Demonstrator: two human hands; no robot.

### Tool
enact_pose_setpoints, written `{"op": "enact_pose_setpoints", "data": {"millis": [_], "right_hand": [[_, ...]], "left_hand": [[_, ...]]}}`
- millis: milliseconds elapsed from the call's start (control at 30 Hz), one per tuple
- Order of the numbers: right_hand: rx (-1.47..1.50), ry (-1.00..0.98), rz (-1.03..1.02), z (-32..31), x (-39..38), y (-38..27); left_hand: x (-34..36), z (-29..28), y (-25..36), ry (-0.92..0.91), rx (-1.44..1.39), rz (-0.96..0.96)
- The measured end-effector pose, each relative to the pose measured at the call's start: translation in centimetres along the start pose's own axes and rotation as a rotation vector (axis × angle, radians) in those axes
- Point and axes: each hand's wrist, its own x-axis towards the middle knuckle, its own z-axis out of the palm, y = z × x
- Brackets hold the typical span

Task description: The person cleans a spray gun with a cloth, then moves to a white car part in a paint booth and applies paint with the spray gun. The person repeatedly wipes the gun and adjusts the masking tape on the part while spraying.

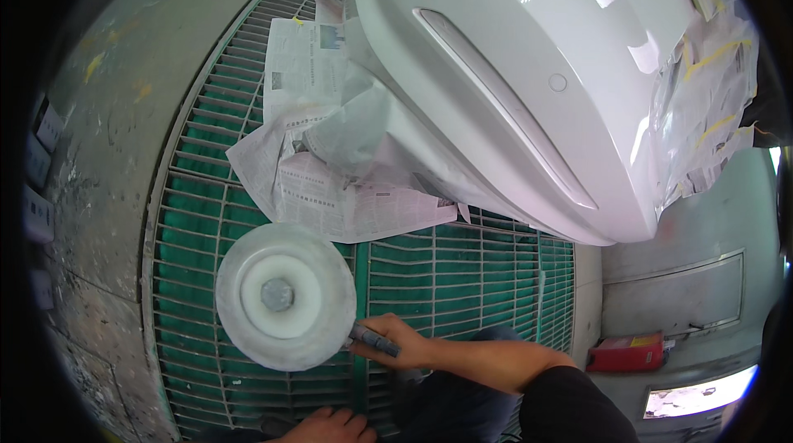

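Observation:
My right hand (pixel 391 340) is closed round the dark grip of a paint spray gun. The gun's round white cup (pixel 234 308), seen from above with a grey knob at its middle, hides much of the gun. At the lower edge my left hand (pixel 330 428) shows only in part. Its fingers are curled, and whatever they hold is hidden; a dark piece (pixel 277 425) lies beside it. Beyond the cup stands a glossy white car body panel (pixel 570 125) with a long recess and a small round cover. The cup is apart from it.
Newspaper (pixel 306 195) and clear plastic sheet mask the panel's left edge; taped film (pixel 714 96) hangs on its right. Underfoot runs a metal floor grating (pixel 462 278) over green material. A red box (pixel 625 353) sits at the right, near a grey wall door (pixel 673 290).

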Motion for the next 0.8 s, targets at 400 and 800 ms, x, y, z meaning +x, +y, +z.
{"op": "enact_pose_setpoints", "data": {"millis": [400,800], "right_hand": [[-0.006,-0.018,0.015,-0.42,0.07,0.33],[0.010,-0.031,0.001,-0.31,0.05,-0.04]], "left_hand": [[0.18,-0.45,-0.16,-0.003,-0.056,0.010],[0.20,-0.31,0.03,-0.026,-0.061,0.005]]}}
